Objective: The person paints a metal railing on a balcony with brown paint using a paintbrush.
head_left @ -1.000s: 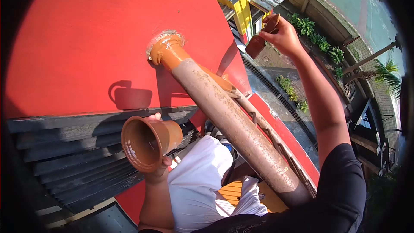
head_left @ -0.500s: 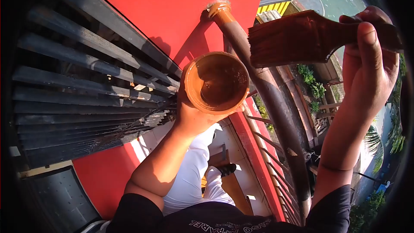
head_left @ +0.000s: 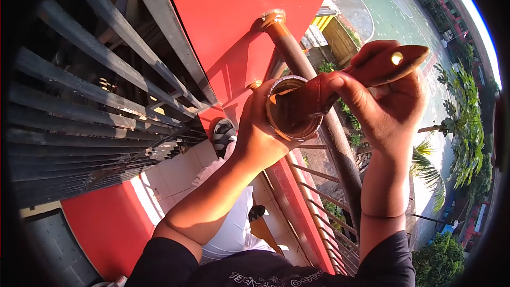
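Observation:
My left hand [head_left: 255,133] is wrapped round a round paint container [head_left: 270,114] with brown paint inside, its open top facing up. Between the thumb and fingers of my right hand [head_left: 390,103] is the handle of a wide paintbrush [head_left: 319,93]. The brush's head points down into the container, and its bristle tips are hidden in there. A pale hole shows near the end of the handle. Just beyond the container runs a brown round handrail [head_left: 297,56], which meets the red wall at a glossy, orange-brown end.
Dark metal slats [head_left: 101,95] stand on the left. A red wall [head_left: 234,5] rises ahead. Below the handrail are thin bars [head_left: 319,196] and a red ledge [head_left: 292,196]. Pale floor tiles [head_left: 175,170] lie below, and outside are trees [head_left: 465,127] and a green court.
My right hand has brought the brush down and left, from beyond the handrail into the container. The container and my left hand sit slightly further right and lower. The view has shifted.

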Demonstrator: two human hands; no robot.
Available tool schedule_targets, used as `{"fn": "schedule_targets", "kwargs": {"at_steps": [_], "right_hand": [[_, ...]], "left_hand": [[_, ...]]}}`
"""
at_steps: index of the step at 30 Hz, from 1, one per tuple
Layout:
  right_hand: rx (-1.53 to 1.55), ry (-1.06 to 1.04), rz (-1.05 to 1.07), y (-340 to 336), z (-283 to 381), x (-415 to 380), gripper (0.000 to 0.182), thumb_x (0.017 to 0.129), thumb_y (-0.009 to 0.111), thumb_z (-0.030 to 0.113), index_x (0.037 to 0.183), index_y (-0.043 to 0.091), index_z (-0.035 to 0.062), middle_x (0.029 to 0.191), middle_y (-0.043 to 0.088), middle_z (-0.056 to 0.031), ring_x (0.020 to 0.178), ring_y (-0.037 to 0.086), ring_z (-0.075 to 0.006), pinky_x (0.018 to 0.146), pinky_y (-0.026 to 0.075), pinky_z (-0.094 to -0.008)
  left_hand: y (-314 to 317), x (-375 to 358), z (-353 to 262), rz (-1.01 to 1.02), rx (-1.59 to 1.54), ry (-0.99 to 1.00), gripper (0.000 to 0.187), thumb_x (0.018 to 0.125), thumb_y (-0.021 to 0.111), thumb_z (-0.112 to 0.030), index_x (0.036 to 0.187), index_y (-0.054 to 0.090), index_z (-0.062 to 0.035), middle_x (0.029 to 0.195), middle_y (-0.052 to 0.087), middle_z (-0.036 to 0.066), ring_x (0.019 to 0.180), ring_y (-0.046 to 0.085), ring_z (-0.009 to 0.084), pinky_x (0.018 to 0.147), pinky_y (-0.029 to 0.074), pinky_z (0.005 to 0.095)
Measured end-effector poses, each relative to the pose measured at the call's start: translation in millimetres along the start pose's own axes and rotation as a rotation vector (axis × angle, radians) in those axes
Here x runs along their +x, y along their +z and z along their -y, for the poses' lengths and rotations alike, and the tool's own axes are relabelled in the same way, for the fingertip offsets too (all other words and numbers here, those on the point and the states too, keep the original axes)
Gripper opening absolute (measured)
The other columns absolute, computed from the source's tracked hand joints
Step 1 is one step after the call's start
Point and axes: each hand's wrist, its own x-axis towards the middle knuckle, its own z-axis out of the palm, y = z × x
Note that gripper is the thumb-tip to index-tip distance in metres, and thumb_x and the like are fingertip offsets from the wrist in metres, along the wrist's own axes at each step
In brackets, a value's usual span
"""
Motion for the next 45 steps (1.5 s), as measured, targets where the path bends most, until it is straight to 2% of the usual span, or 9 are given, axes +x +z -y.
{"fn": "schedule_targets", "kwargs": {"at_steps": [6, 14, 18, 21, 23, 27, 31, 39, 45], "right_hand": [[-0.068, 0.093, 0.058, 14.2, 3.8, 3.3, 0.026, 0.07, 0.086, 0.009, 0.078, 0.063, 0.0028, 0.087, 0.062, -0.0071, 0.079, 0.06, -0.0125, 0.073, 0.048, -0.0256], [0.005, 0.145, 0.021, 19.8, 4.5, 1.6, 0.027, 0.067, 0.088, 0.009, 0.076, 0.063, 0.0037, 0.083, 0.062, -0.0057, 0.076, 0.06, -0.0119, 0.069, 0.049, -0.0256], [-0.129, 0.083, 0.133, 20.9, 1.3, -1.5, 0.027, 0.067, 0.088, 0.01, 0.074, 0.062, 0.0031, 0.084, 0.062, -0.0065, 0.074, 0.06, -0.0124, 0.067, 0.048, -0.0257], [-0.155, 0.045, 0.155, 16.7, 2.2, -4.2, 0.029, 0.068, 0.087, 0.009, 0.08, 0.062, 0.0031, 0.086, 0.062, -0.0064, 0.078, 0.06, -0.012, 0.07, 0.049, -0.0254], [-0.03, -0.067, -0.024, 14.2, -4.4, -1.8, 0.028, 0.069, 0.086, 0.011, 0.078, 0.061, 0.0027, 0.081, 0.064, -0.0064, 0.069, 0.063, -0.0118, 0.063, 0.051, -0.0256], [0.154, 0.198, -0.141, -2.2, 1.7, -0.7, 0.03, 0.075, 0.081, 0.005, 0.095, 0.06, 0.0014, 0.087, 0.064, -0.0035, 0.076, 0.063, -0.0109, 0.07, 0.053, -0.0238], [0.295, 0.273, -0.206, -28.6, -28.7, 1.5, 0.024, 0.08, 0.077, 0.005, 0.098, 0.059, 0.0026, 0.087, 0.063, -0.0032, 0.08, 0.062, -0.0111, 0.07, 0.052, -0.0266], [0.511, 0.414, -0.129, -46.2, -59.5, -1.3, 0.02, 0.085, 0.07, 0.005, 0.099, 0.056, 0.0023, 0.087, 0.063, -0.0059, 0.076, 0.064, -0.0141, 0.066, 0.056, -0.0284], [0.635, 0.492, -0.078, -56.9, -78.3, -3.6, 0.02, 0.088, 0.066, 0.006, 0.103, 0.054, 0.0034, 0.088, 0.063, -0.008, 0.079, 0.066, -0.0165, 0.067, 0.059, -0.033]], "left_hand": [[1.9, -4.5, 1.1, -0.035, -0.023, 0.027, 0.073, 0.065, 0.087, -0.011, 0.121, 0.043, 0.0009, 0.102, 0.064, 0.015, 0.093, 0.066, 0.027, 0.078, 0.054, 0.0355], [-0.8, -7.9, 1.6, -0.027, -0.022, -0.001, 0.072, 0.066, 0.086, -0.009, 0.122, 0.042, 0.0013, 0.104, 0.064, 0.017, 0.095, 0.066, 0.0277, 0.079, 0.053, 0.0355], [2.0, -8.4, 7.2, -0.005, -0.148, -0.045, 0.067, 0.066, 0.086, -0.01, 0.119, 0.045, 0.0008, 0.103, 0.064, 0.016, 0.094, 0.066, 0.0273, 0.079, 0.053, 0.0356], [2.7, -8.5, 3.4, -0.035, -0.126, -0.037, 0.065, 0.066, 0.086, -0.01, 0.117, 0.047, 0.0003, 0.102, 0.065, 0.015, 0.093, 0.067, 0.027, 0.079, 0.053, 0.0356], [3.4, -9.9, 2.9, -0.048, -0.101, -0.057, 0.065, 0.066, 0.086, -0.01, 0.117, 0.047, -0.0002, 0.102, 0.065, 0.015, 0.092, 0.067, 0.0271, 0.079, 0.053, 0.0356], [6.5, -10.3, 3.8, -0.051, -0.132, -0.134, 0.068, 0.063, 0.088, -0.012, 0.116, 0.048, -0.0012, 0.103, 0.064, 0.014, 0.095, 0.066, 0.0268, 0.081, 0.052, 0.0351], [3.9, -10.8, 0.3, -0.014, -0.099, -0.121, 0.073, 0.062, 0.088, -0.004, 0.122, 0.046, -0.0017, 0.114, 0.06, 0.011, 0.103, 0.062, 0.0193, 0.088, 0.052, 0.0326], [1.5, -7.5, 2.0, -0.044, 0.043, -0.048, 0.077, 0.061, 0.089, -0.004, 0.124, 0.045, -0.0014, 0.116, 0.06, 0.012, 0.104, 0.062, 0.0203, 0.09, 0.051, 0.0327], [3.5, -6.0, 5.4, -0.083, -0.119, -0.099, 0.072, 0.064, 0.086, 0.001, 0.124, 0.046, -0.0015, 0.118, 0.06, 0.012, 0.107, 0.062, 0.0199, 0.092, 0.052, 0.0327]]}}
